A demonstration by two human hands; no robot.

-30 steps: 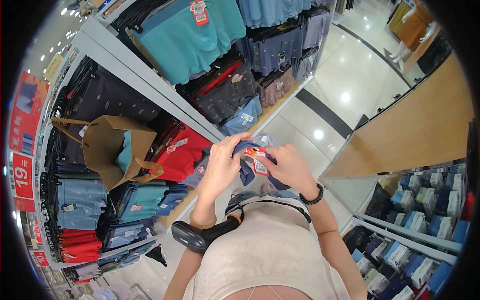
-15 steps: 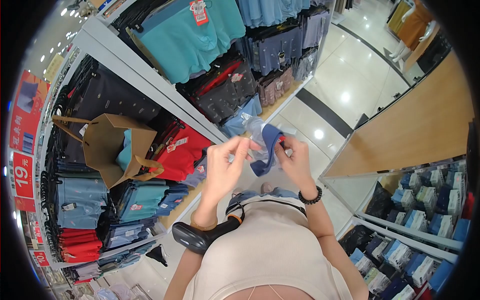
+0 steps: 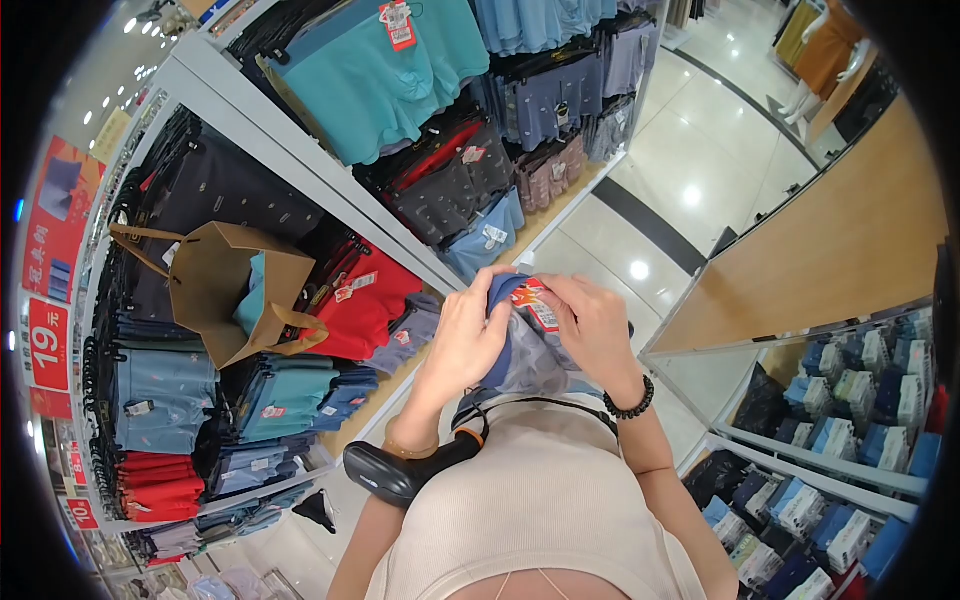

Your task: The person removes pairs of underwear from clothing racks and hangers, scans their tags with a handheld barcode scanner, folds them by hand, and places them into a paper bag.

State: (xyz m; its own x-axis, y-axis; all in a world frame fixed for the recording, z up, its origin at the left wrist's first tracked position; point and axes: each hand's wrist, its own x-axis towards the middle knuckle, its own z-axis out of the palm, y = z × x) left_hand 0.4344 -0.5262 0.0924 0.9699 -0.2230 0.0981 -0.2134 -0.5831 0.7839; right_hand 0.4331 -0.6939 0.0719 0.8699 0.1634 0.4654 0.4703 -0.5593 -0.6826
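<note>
A grey patterned garment point(image 3: 530, 362) with a dark blue waistband hangs between my hands in front of my waist. My left hand point(image 3: 468, 335) pinches the waistband at its left side. My right hand point(image 3: 590, 325) holds the garment near the red and white tag point(image 3: 537, 303), with its fingers at the tag's right edge. Part of the garment is hidden behind my right hand. A black handheld device point(image 3: 400, 474) rests by my left forearm on a strap.
An open brown paper bag point(image 3: 208, 295) with something teal inside hangs at the left rack. Red shorts point(image 3: 375, 310) and teal shorts point(image 3: 385, 90) hang nearby. At the right stand a wooden panel point(image 3: 810, 240) and shelves of packaged goods point(image 3: 800, 508).
My left hand has come back onto the waistband. The garment has been turned and lowered, so its grey fabric hangs towards me and its tag faces up.
</note>
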